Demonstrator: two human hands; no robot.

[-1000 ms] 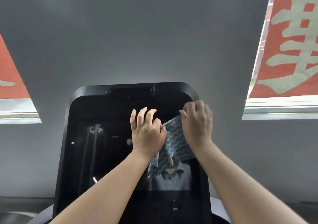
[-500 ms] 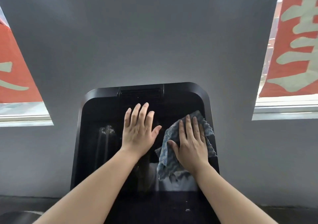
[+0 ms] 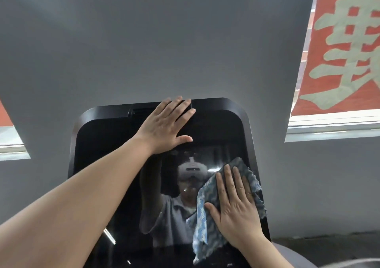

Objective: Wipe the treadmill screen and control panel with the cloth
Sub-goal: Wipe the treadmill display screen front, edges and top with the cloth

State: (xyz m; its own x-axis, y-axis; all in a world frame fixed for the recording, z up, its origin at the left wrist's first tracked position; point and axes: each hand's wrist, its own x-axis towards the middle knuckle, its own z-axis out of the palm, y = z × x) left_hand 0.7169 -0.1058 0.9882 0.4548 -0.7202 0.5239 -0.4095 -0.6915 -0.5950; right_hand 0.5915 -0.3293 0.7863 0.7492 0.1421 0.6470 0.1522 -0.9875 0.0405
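Observation:
The black glossy treadmill screen (image 3: 115,164) fills the lower middle of the view, dark and reflecting a person wearing a headset. My right hand (image 3: 236,206) lies flat on a blue-and-white patterned cloth (image 3: 202,216), pressing it against the right side of the screen. The cloth's lower end hangs loose below my palm. My left hand (image 3: 166,123) rests flat, fingers spread, on the screen's top edge near the vent slot, holding nothing. The control panel below the screen is mostly hidden by my arms.
A grey wall (image 3: 164,41) stands behind the screen. Red banners with pale characters hang in windows at the right (image 3: 341,47) and far left (image 3: 6,117). A grey rounded treadmill part (image 3: 292,255) shows at the lower right.
My left hand has moved up from the screen's middle to its top edge. My right hand with the cloth has slid down the right side of the screen.

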